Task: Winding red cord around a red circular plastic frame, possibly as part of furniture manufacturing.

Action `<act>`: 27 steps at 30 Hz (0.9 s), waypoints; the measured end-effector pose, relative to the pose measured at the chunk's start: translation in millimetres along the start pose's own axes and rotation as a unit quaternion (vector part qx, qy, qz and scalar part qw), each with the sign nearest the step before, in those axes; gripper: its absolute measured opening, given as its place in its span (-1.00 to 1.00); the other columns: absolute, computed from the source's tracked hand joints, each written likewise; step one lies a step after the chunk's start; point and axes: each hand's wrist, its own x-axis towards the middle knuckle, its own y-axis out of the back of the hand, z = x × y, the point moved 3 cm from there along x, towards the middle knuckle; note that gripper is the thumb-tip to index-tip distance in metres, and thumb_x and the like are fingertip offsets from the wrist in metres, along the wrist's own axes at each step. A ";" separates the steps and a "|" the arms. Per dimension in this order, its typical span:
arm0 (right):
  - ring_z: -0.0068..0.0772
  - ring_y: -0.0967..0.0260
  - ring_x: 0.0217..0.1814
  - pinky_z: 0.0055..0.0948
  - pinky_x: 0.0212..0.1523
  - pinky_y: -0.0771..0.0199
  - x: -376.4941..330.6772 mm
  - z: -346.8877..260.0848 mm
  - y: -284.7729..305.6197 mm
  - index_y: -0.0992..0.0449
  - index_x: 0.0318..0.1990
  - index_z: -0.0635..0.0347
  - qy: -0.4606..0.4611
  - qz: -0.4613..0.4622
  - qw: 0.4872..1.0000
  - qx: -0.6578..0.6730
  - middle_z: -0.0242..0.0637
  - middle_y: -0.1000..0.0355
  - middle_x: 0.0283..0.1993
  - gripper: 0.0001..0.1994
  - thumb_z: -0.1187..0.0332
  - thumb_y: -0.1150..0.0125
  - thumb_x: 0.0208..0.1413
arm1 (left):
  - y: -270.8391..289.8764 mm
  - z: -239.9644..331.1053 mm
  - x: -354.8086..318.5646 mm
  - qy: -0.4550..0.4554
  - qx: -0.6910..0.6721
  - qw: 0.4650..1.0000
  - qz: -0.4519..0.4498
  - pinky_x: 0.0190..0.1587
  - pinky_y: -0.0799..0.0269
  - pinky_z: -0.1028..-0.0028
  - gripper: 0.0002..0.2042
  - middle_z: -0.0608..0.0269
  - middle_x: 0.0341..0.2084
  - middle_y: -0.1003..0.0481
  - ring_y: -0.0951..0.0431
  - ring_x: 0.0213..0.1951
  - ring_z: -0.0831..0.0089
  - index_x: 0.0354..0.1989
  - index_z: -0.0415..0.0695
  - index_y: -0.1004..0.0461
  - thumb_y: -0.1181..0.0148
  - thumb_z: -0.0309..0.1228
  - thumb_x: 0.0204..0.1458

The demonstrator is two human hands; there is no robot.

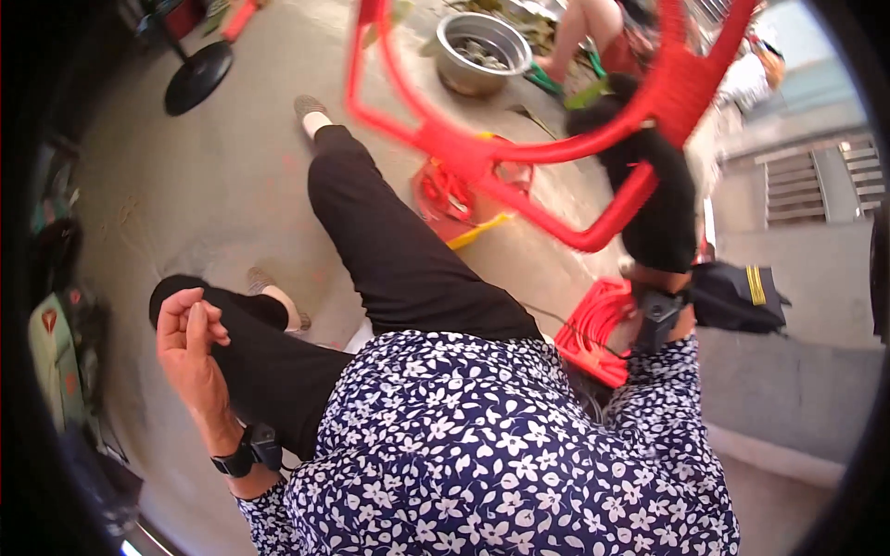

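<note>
A large red plastic ring-shaped frame with straight outer bars is lifted across the upper right, slightly blurred. Gripping it from behind is my right hand, in a black glove; the frame's bars hide part of its fingers. My left hand is bare and raised over my left thigh. Its fingers curl in against the thumb, and nothing shows in them. Beyond my right knee, a red container with a yellow edge holds red looped pieces. By my right forearm lies a red stack of ridged pieces.
A metal pot with greyish contents stands ahead, near another person's bare leg. A black round stand base is at the upper left. Black cloth with yellow stripes lies on the grey ledge at right.
</note>
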 end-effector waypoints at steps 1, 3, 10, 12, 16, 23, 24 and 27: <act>-0.40 -0.45 -0.15 -0.42 -0.09 -0.43 -2.1 -3.6 22.3 -0.45 -0.02 0.26 0.004 0.043 0.999 -0.030 -0.25 -0.49 -0.19 -0.63 0.18 -0.22 0.14 | -11.6 -7.1 11.7 0.001 0.027 0.999 -0.031 -0.44 -0.31 0.69 -0.83 0.35 -0.42 -0.48 -0.40 -0.48 0.70 -0.07 -0.19 -0.45 -0.10 -0.41 0.23; -0.42 -0.45 -0.19 -0.44 -0.12 -0.42 -11.3 -2.4 67.2 -0.47 -0.05 0.26 0.001 0.124 0.988 -0.088 -0.26 -0.49 -0.23 -0.64 0.17 -0.22 0.13 | -36.0 -25.2 31.4 0.011 0.066 0.995 -0.079 -0.44 -0.32 0.69 -0.84 0.37 -0.45 -0.49 -0.41 -0.49 0.71 -0.10 -0.19 -0.47 -0.12 -0.41 0.21; -0.51 -0.40 -0.43 -0.47 -0.41 -0.37 -84.9 81.1 246.5 -0.54 -0.19 0.24 -0.156 0.288 0.907 -0.263 -0.33 -0.50 -0.39 -0.70 0.19 -0.24 0.08 | -98.4 -85.5 64.8 0.114 0.098 0.970 -0.193 -0.46 -0.33 0.70 -0.84 0.36 -0.47 -0.49 -0.40 -0.51 0.71 -0.13 -0.18 -0.49 -0.14 -0.40 0.19; -0.51 -0.38 -0.48 -0.47 -0.45 -0.34 -122.9 123.6 289.8 -0.56 -0.28 0.24 -0.207 0.348 0.880 -0.247 -0.31 -0.49 -0.46 -0.74 0.20 -0.24 0.09 | -100.5 -87.2 66.2 0.118 0.096 0.968 -0.202 -0.46 -0.33 0.70 -0.84 0.36 -0.47 -0.49 -0.40 -0.51 0.71 -0.14 -0.18 -0.50 -0.15 -0.38 0.19; -0.44 -0.36 -0.59 -0.44 -0.52 -0.33 -214.0 195.9 347.9 -0.54 -0.41 0.23 -0.316 0.364 0.849 -0.215 -0.27 -0.48 -0.57 -0.75 0.20 -0.21 0.09 | -97.3 -83.4 68.0 0.120 0.117 0.971 -0.169 -0.46 -0.33 0.71 -0.83 0.36 -0.47 -0.49 -0.40 -0.51 0.72 -0.14 -0.18 -0.50 -0.15 -0.37 0.19; -0.32 -0.44 -0.60 -0.38 -0.61 -0.34 -316.7 277.6 385.9 -0.53 -0.36 0.23 -0.356 0.380 0.824 -0.223 -0.23 -0.50 -0.55 -0.74 0.19 -0.19 0.11 | -96.5 -71.2 64.9 0.123 0.134 0.968 -0.172 -0.47 -0.33 0.71 -0.82 0.36 -0.47 -0.50 -0.41 -0.51 0.72 -0.12 -0.18 -0.49 -0.16 -0.37 0.19; -0.31 -0.47 -0.57 -0.37 -0.60 -0.36 -324.0 285.2 389.1 -0.53 -0.36 0.24 -0.383 0.400 0.801 -0.225 -0.22 -0.50 -0.54 -0.74 0.18 -0.18 0.12 | -94.0 -70.1 64.8 0.129 0.140 0.968 -0.165 -0.47 -0.33 0.71 -0.82 0.36 -0.47 -0.50 -0.41 -0.51 0.72 -0.12 -0.18 -0.49 -0.16 -0.36 0.19; -0.26 -0.52 -0.49 -0.34 -0.53 -0.40 -342.0 304.1 393.8 -0.53 -0.35 0.24 -0.403 0.422 0.802 -0.124 -0.20 -0.51 -0.52 -0.71 0.15 -0.19 0.11 | -90.0 -69.0 64.4 0.134 0.130 0.969 -0.164 -0.48 -0.34 0.72 -0.82 0.35 -0.46 -0.50 -0.42 -0.52 0.72 -0.12 -0.17 -0.49 -0.16 -0.37 0.19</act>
